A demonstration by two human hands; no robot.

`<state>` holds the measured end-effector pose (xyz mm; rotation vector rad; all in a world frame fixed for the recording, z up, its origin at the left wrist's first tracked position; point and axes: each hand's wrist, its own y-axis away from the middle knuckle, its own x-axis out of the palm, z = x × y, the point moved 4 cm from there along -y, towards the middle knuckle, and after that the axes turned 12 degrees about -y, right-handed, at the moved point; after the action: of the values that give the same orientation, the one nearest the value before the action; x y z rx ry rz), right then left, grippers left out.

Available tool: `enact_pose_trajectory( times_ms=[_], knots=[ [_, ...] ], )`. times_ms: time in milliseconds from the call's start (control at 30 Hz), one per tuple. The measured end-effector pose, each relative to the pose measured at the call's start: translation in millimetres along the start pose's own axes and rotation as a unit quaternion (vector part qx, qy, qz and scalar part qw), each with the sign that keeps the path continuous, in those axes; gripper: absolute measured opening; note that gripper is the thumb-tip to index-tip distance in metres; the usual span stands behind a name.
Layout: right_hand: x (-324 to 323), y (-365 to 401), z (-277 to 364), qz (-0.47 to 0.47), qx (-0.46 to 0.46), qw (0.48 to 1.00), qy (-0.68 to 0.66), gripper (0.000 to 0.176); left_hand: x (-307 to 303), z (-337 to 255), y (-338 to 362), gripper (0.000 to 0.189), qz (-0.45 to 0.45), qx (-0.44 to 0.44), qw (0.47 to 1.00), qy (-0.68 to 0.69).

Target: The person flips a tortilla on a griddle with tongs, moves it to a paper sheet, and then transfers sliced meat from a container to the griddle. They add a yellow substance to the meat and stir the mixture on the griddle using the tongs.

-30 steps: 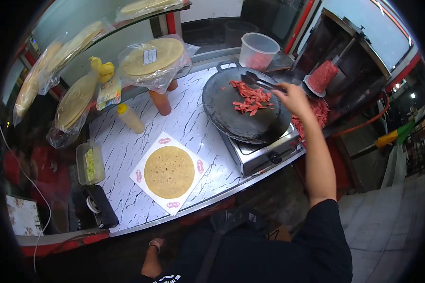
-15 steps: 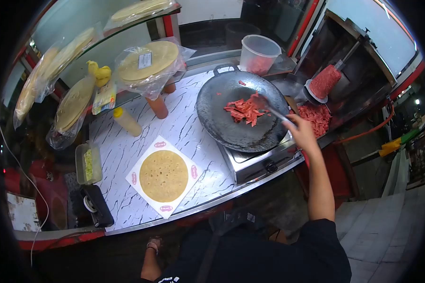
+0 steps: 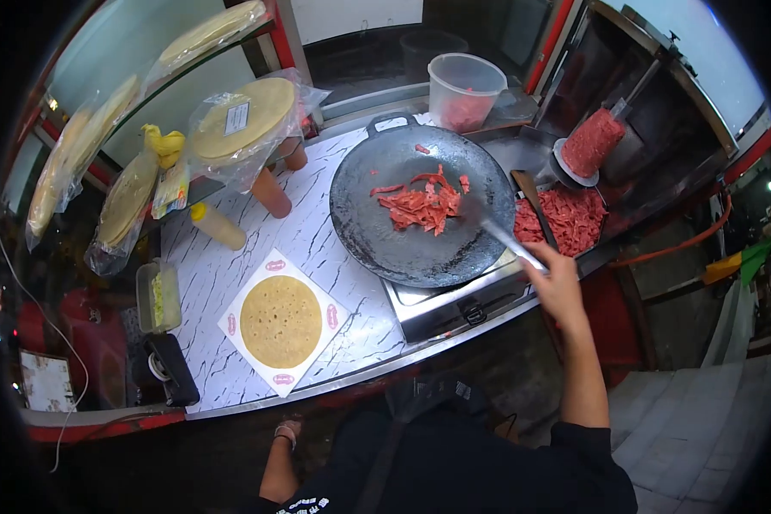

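Observation:
My right hand (image 3: 559, 287) is closed round the metal handle of a spatula (image 3: 507, 239). Its blurred blade touches the right side of a pile of red meat strips (image 3: 421, 204) in a wide dark wok (image 3: 368, 231). The wok sits on a steel gas stove (image 3: 441, 301). Low in front of the counter hangs my left hand (image 3: 289, 430), small and dim, with a band at the wrist; its fingers cannot be made out. Left of the stove, a round flatbread (image 3: 281, 321) lies on a square of white printed paper (image 3: 283, 379).
More sliced meat (image 3: 574, 218) fills a tray right of the wok, a wooden-handled tool (image 3: 533, 201) across it. Behind stand a meat spit (image 3: 593, 147) and plastic tub (image 3: 464, 90). Sauce bottles (image 3: 271, 194), bagged flatbreads (image 3: 240, 124) and a lettuce box (image 3: 158, 297) are left.
The spatula has shifted down and right relative to the meat, whose strips lie more spread out. The whole view has turned slightly, and the wooden-handled tool now shows. My left hand still hangs low.

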<state>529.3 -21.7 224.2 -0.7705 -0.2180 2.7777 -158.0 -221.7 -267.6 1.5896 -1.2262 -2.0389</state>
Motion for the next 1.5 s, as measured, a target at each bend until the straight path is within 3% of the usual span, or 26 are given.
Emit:
enact_pose_trajectory(
  times_ms=[33, 67, 267, 333, 400, 500, 600, 667, 800, 900, 967, 1000, 1067, 1133, 1233, 1333, 1400, 1500],
  knots=[
    [10, 1, 19, 0.031, 0.006, 0.998, 0.053, 0.027, -2, -1, -1, 0.039, -0.002, 0.000, 1.000, 0.001],
    [15, 0, 24, 0.019, -0.105, 0.990, 0.088, 0.028, -2, -2, -2, 0.039, -0.003, -0.001, 1.000, 0.001],
    [38, -20, 59, 0.026, -0.132, 0.988, 0.077, 0.032, -9, -9, 1, 0.038, -0.017, 0.000, 1.000, 0.010],
    [59, -23, 57, 0.072, -0.178, 0.955, 0.227, 0.034, -14, -8, 3, 0.038, -0.023, 0.002, 1.000, 0.010],
    [40, -31, 63, 0.077, -0.212, 0.951, 0.211, 0.031, -23, -7, 6, 0.038, -0.034, 0.000, 0.999, 0.018],
    [11, -51, 88, 0.034, -0.180, 0.969, 0.166, 0.029, -21, -8, 9, 0.038, -0.081, 0.001, 0.996, 0.043],
    [35, -60, 79, 0.034, -0.142, 0.975, 0.165, 0.033, -1, 3, 13, 0.037, -0.034, 0.024, 0.999, 0.006],
    [53, -51, 70, 0.083, -0.180, 0.949, 0.245, 0.033, 6, 9, 14, 0.036, -0.030, 0.033, 0.999, -0.006],
    [27, -53, 78, 0.037, -0.143, 0.961, 0.232, 0.033, 12, 9, 28, 0.037, -0.053, 0.063, 0.996, -0.027],
    [16, -50, 83, 0.057, -0.176, 0.938, 0.292, 0.033, 41, 23, 16, 0.038, 0.025, 0.063, 0.995, -0.077],
    [0, -48, 76, -0.005, -0.077, 0.977, 0.198, 0.034, 35, 30, 24, 0.038, 0.099, 0.057, 0.991, -0.063],
    [1, -46, 72, -0.005, -0.077, 0.977, 0.198, 0.034, 7, 29, 40, 0.038, 0.136, 0.053, 0.988, -0.057],
    [4, -44, 43, -0.032, 0.005, 0.981, 0.189, 0.034, 43, 44, 22, 0.041, 0.102, 0.075, 0.990, -0.067],
    [26, -35, 19, 0.003, -0.049, 0.993, 0.110, 0.034, 43, 42, 17, 0.042, 0.077, 0.075, 0.992, -0.069],
    [32, -26, 61, 0.018, -0.055, 0.992, 0.115, 0.033, 21, 26, 21, 0.040, 0.058, 0.045, 0.996, -0.057],
    [40, -23, 82, 0.010, -0.128, 0.986, 0.105, 0.033, 4, 25, 22, 0.041, 0.002, 0.046, 0.998, -0.031],
    [57, -20, 81, 0.086, -0.168, 0.956, 0.223, 0.030, -5, 21, 23, 0.040, -0.054, 0.057, 0.995, -0.056],
    [38, -47, 61, 0.072, -0.198, 0.959, 0.190, 0.031, -4, 17, 18, 0.038, -0.016, 0.034, 0.998, -0.054]
  ],
)
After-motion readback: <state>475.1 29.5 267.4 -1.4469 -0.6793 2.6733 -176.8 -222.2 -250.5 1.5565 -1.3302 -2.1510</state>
